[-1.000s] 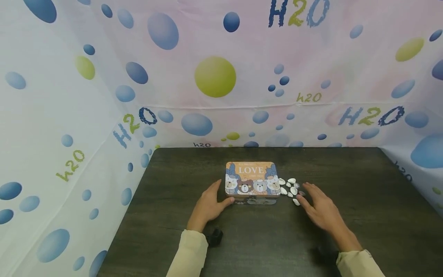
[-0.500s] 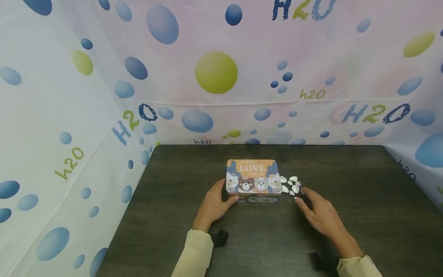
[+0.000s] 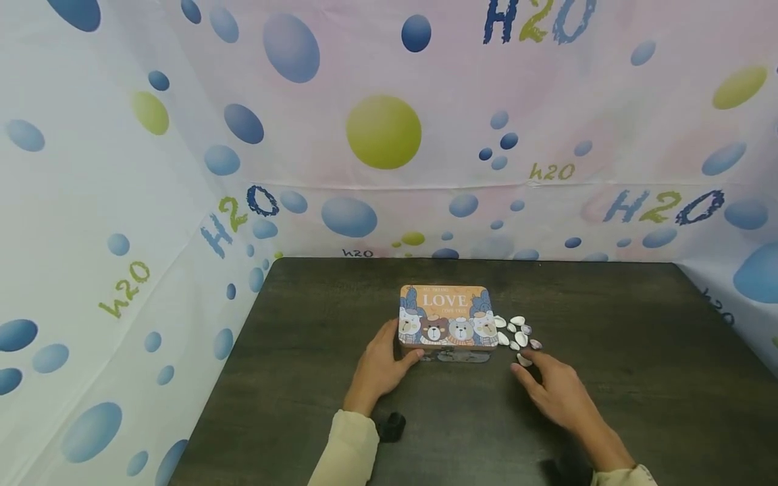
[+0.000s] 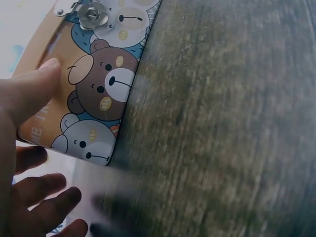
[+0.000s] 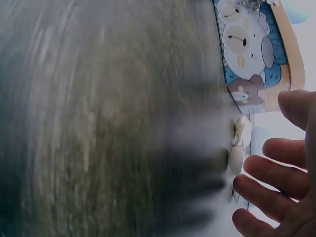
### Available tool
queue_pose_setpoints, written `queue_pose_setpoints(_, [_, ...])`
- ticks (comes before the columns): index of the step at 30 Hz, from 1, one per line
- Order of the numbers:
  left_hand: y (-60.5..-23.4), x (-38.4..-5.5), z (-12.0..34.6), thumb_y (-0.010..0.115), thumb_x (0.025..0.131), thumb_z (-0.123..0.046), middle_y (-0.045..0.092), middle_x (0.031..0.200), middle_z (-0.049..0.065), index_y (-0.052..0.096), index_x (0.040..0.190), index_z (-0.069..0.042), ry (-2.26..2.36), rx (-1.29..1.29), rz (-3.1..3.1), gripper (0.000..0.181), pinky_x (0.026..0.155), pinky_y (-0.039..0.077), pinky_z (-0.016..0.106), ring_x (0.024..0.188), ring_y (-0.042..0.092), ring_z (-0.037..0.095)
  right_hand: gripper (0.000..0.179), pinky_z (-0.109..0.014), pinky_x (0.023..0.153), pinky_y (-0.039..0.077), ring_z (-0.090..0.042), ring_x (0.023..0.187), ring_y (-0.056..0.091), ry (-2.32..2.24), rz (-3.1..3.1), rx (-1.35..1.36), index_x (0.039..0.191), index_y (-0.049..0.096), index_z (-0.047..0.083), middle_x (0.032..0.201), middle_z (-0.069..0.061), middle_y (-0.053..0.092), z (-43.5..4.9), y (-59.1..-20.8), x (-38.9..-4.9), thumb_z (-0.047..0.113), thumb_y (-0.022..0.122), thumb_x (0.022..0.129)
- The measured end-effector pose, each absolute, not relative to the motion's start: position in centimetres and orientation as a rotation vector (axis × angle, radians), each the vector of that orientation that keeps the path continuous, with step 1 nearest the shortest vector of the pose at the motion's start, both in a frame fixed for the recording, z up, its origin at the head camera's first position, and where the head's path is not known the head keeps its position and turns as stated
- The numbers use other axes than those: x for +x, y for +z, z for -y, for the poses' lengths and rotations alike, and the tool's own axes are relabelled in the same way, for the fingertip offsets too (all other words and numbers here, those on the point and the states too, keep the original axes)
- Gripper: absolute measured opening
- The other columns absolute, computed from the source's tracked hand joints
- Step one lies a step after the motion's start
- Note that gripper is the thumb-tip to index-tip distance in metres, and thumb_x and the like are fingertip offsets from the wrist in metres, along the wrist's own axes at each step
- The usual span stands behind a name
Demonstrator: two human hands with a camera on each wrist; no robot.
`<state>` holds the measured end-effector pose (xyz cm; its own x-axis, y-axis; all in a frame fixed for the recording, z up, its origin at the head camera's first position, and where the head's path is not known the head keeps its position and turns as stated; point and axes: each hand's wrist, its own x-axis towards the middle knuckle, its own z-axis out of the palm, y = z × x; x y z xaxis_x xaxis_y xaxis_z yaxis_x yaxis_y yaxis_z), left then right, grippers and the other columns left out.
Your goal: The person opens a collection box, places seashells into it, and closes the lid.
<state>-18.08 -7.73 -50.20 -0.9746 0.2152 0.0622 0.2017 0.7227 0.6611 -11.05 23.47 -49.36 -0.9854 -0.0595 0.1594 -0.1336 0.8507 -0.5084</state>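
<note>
A rectangular tin box (image 3: pixel 448 317) with bears and "LOVE" on its lid stands on the table in the head view. My left hand (image 3: pixel 378 364) holds its near left corner, thumb on the front face and fingers along the left side. In the left wrist view the thumb (image 4: pixel 37 91) lies against the printed front. Several pale shells (image 3: pixel 521 339) lie right of the tin. My right hand (image 3: pixel 562 391) is over the nearest shell (image 3: pixel 524 360), which shows between index finger and thumb. Its fingers (image 5: pixel 276 175) are spread and loosely bent in the right wrist view.
The dark wooden table (image 3: pixel 292 378) ends at a patterned cloth backdrop (image 3: pixel 389 223) behind and at the left. A metal clasp (image 4: pixel 93 16) sits on the tin's front. Dark wrist camera gear (image 3: pixel 392 428) is near the left sleeve.
My right hand has come slightly nearer to me, round the closest shell, uncovering a shell beside the pile. The left hand has come closer round the tin's corner. The head view has shifted slightly.
</note>
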Motion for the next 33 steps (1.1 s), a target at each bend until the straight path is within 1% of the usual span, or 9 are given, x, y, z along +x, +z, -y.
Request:
queue_pose_setpoints(3, [-50.2,-18.0,7.7,0.069,0.091,-0.054,0.036,0.156,0.019,0.036,0.153,-0.001,1.100,0.354,-2.904,0.087,0.107,0.036,0.056,0.139,0.038,0.038,0.045,-0.063,0.090,0.045,-0.046,0.112,0.060,0.803,2.885,0.168,0.125,0.064,-0.005,0.119,-0.023,0.065,-23.0,-49.2,-10.9,0.031,0.064,0.100])
queue_pose_setpoints(6, [-50.1,-18.0,7.7,0.068,0.092,-0.053,0.034,0.157,0.019,0.035,0.154,-0.001,1.095,0.361,-2.908,0.088,0.107,0.036,0.056,0.140,0.037,0.038,0.044,-0.063,0.090,0.045,-0.046,0.112,0.060,0.784,2.888,0.170,0.124,0.065,-0.005,0.120,-0.023,0.065,-22.6,-49.0,-10.8,0.031,0.066,0.099])
queue_pose_setpoints(15, [-50.0,-18.0,7.6,0.068,0.092,-0.054,0.034,0.157,0.018,0.035,0.154,-0.001,1.097,0.346,-2.912,0.088,0.107,0.036,0.056,0.139,0.038,0.037,0.036,-0.058,0.086,0.049,-0.041,0.104,0.065,0.824,2.768,0.247,0.117,0.069,-0.005,0.111,-0.020,0.069,-21.2,-48.4,-10.7,0.023,0.072,0.094])
queue_pose_setpoints(23, [-50.0,-17.8,7.6,0.068,0.092,-0.053,0.033,0.158,0.017,0.034,0.154,-0.001,1.094,0.328,-2.921,0.088,0.107,0.036,0.056,0.140,0.037,0.038,0.031,-0.055,0.084,0.051,-0.036,0.101,0.067,0.877,2.761,0.276,0.115,0.070,-0.001,0.109,-0.014,0.071,-19.8,-48.6,-11.0,0.023,0.072,0.094])
queue_pose_setpoints(28, [-50.0,-17.7,7.5,0.067,0.093,-0.053,0.033,0.157,0.018,0.034,0.154,-0.001,1.117,0.341,-2.923,0.088,0.107,0.036,0.055,0.140,0.037,0.038,0.027,-0.051,0.080,0.052,-0.030,0.095,0.069,0.967,2.712,0.243,0.111,0.072,0.003,0.101,-0.007,0.073,-18.7,-48.6,-11.2,0.022,0.074,0.093])
queue_pose_setpoints(33, [-50.1,-17.7,7.3,0.067,0.093,-0.053,0.034,0.157,0.019,0.034,0.154,0.000,1.109,0.358,-2.932,0.088,0.107,0.036,0.055,0.139,0.038,0.038,0.026,-0.041,0.076,0.055,-0.020,0.086,0.071,1.200,2.694,0.191,0.113,0.072,0.002,0.098,-0.004,0.074,-17.5,-48.7,-11.4,0.017,0.074,0.092])
